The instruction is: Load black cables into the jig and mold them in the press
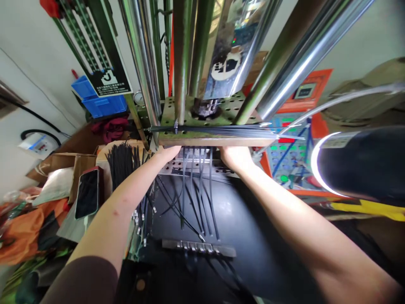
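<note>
Long flat bundle of thin black cables [211,131] lies across front of olive-green perforated steel press plate [202,114], running 9 to 3 o'clock, narrow at 9, fanned out at 3. More thin black cables [196,190] hang below plate at 6 o'clock, btwn hands, some crossing, down toward grey metal terminal strip [198,248]. Bare left hand [166,155] at 7 o'clock & bare right hand [236,158] at 5 o'clock both touch plate's front edge, fingers hidden behind it.

We record a dark brown sleeve [80,280] on the left arm [117,202]. We find the left hand [167,154] and right hand [236,158] bare, ungloved.
</note>
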Motion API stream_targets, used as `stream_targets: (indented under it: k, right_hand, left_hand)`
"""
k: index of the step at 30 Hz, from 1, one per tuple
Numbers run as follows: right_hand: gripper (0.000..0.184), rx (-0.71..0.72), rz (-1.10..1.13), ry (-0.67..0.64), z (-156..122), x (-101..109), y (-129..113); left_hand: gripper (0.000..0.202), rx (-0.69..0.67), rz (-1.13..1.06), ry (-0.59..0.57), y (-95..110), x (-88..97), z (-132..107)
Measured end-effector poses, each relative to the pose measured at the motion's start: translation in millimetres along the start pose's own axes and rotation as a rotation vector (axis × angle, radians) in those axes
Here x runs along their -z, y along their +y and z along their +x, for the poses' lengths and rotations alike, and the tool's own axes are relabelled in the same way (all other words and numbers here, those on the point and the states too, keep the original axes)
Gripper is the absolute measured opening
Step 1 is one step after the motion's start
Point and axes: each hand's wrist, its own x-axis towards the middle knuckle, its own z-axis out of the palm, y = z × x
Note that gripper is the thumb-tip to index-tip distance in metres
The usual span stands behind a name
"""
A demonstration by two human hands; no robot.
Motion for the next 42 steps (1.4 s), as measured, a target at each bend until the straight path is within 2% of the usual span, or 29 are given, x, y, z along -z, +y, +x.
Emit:
stream_targets:
  k: [3,6,9,11,13,15,17,19,20,22,23,25,26,27,28,29,31,32,33,34,36,37,39,42]
  right_hand:
    - [0.040,0.055,0.056,-0.031,-75,8,2]
    - [0.038,0.096,0.183,-0.053,-146,13,4]
    - [0.037,0.073,0.298,-0.048,-179,19,2]
    - [0.033,0.037,0.345,-0.056,-182,24,0]
    - [0.032,-0.012,0.340,-0.050,-179,28,-3]
    - [0.036,-0.002,0.314,-0.034,-174,28,-9]
    - [0.042,0.089,0.308,-0.042,-166,21,-19]
    - [0.042,0.148,0.289,-0.064,-151,13,-28]
    - [0.040,0.125,0.253,-0.064,-140,11,-29]
    - [0.038,0.016,0.154,-0.038,-119,13,-21]
    - [0.039,-0.039,0.105,-0.029,-110,16,-14]
    - [0.041,-0.094,0.055,-0.034,-104,24,3]
    - [0.044,-0.086,0.057,-0.045,-108,27,8]
    - [0.046,-0.056,0.075,-0.053,-118,28,10]
    - [0.049,-0.006,0.113,-0.068,-133,28,7]
    - [0.050,0.063,0.165,-0.091,-152,27,0]
    - [0.047,0.223,0.270,-0.153,-194,21,-24]
    - [0.041,0.286,0.301,-0.168,-214,18,-38]
    - [0.035,0.325,0.306,-0.170,-230,15,-51]
    - [0.030,0.350,0.295,-0.156,-242,13,-62]
    - [0.029,0.379,0.272,-0.105,-249,13,-72]
    - [0.030,0.380,0.265,-0.094,-243,16,-70]
    - [0.029,0.345,0.256,-0.073,-217,22,-55]
    - [0.030,0.223,0.202,0.007,-147,27,-19]
  left_hand:
    - [0.039,-0.247,0.119,-0.004,2,-13.9,-39]
    - [0.032,-0.501,0.254,-0.069,22,-38.2,-74]
    - [0.029,-0.576,0.238,-0.142,52,-58.7,-87]
    - [0.030,-0.551,0.136,-0.126,69,-62.3,-86]
    - [0.033,-0.426,-0.072,-0.197,81,-57.5,-86]
    - [0.055,-0.305,-0.285,-0.386,89,-49.1,-89]
    - [0.068,-0.284,-0.434,-0.577,94,-42.7,-96]
    - [0.054,-0.337,-0.488,-0.646,98,-39.9,-99]
    - [0.044,-0.351,-0.510,-0.663,98,-38.4,-98]
    - [0.040,-0.317,-0.498,-0.632,92,-31.8,-92]
    - [0.046,-0.277,-0.439,-0.561,86,-25.7,-87]
    - [0.061,-0.208,-0.209,-0.296,68,-9.1,-82]
    - [0.062,-0.198,-0.059,-0.146,57,-0.4,-85]
    - [0.056,-0.213,0.076,-0.043,47,7.4,-92]
    - [0.044,-0.251,0.166,-0.025,37,13.1,-103]
    - [0.032,-0.300,0.203,-0.096,29,16.1,-119]
    - [0.021,-0.404,0.181,-0.378,19,13.5,-158]
    - [0.023,-0.443,0.173,-0.487,17,8.6,-179]
    - [0.025,-0.478,0.186,-0.541,17,2.5,-198]
    - [0.025,-0.510,0.216,-0.543,18,-3.8,-214]
    - [0.020,-0.548,0.277,-0.470,19,-13.4,-231]
    - [0.018,-0.552,0.290,-0.434,19,-15.6,-231]
    - [0.017,-0.512,0.291,-0.367,18,-15.1,-215]
    - [0.023,-0.326,0.247,-0.169,12,-9.7,-154]
